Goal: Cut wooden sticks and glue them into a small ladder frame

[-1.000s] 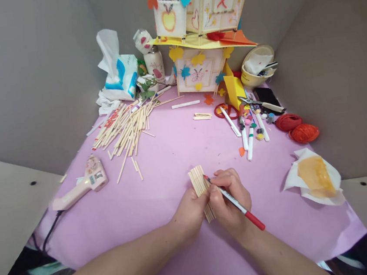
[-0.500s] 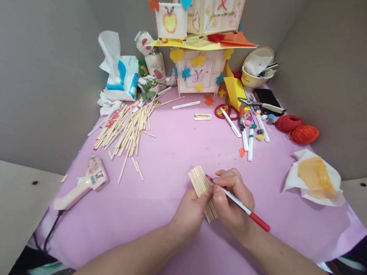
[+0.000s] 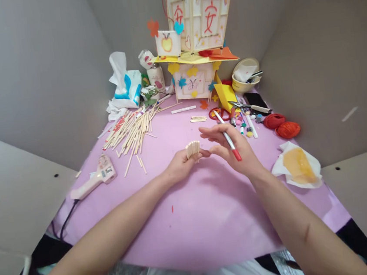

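A bundle of short wooden sticks [image 3: 193, 149] stands nearly end-on over the middle of the table, gripped by my left hand [image 3: 183, 163]. Close on its right is my right hand [image 3: 233, 147], its fingers stretched toward the bundle. A white pen with a red end [image 3: 230, 141] lies across that hand, held against it by the thumb side; its red end points down toward the wrist. Beneath the hands is the pink tabletop [image 3: 192, 224], with a small red mark on it.
Loose sticks [image 3: 133, 127] and a glue gun [image 3: 99, 177] lie at left. A decorated paper lantern [image 3: 200, 17] stands at the back. Scissors [image 3: 219, 115], pliers [image 3: 255, 107], red yarn [image 3: 274, 121] and a paper with a yellow sheet [image 3: 298, 167] are at right.
Both hands have risen toward the back of the table. The bundle has tilted more end-on. My right fingers have spread, and the pen has swung away from the sticks. The view has shifted.
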Motion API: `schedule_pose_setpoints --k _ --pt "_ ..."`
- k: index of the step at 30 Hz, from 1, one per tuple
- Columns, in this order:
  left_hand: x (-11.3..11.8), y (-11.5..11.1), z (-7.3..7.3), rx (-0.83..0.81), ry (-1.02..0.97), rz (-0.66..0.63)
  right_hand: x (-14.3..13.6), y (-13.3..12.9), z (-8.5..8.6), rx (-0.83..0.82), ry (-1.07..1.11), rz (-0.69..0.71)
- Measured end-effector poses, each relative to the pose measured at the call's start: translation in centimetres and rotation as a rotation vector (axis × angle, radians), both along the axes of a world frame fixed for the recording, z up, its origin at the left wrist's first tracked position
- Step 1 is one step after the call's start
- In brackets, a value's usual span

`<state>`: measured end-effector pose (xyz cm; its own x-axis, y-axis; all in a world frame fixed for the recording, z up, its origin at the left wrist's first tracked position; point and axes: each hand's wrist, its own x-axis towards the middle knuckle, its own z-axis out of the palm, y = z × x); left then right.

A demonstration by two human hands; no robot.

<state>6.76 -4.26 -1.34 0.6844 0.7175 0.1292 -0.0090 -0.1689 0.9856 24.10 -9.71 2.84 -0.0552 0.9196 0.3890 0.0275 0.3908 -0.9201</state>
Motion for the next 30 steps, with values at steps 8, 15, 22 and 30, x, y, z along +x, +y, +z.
schedule_pose_setpoints --k 8,15,22,30 --pt "0.3 1.0 0.2 0.052 0.037 -0.069 -1.0 3.8 2.1 -0.185 0.074 0.464" --pt "0.5 1.3 1.6 0.101 -0.027 -0.068 -2.2 4.2 2.7 -0.175 0.045 0.454" --pt "0.9 0.9 1.7 -0.031 -0.062 -0.11 -1.7 4.3 2.1 -0.163 -0.077 0.379" --pt "0.9 1.4 1.7 -0.084 -0.06 -0.153 -2.0 4.6 2.5 -0.166 -0.069 0.403"
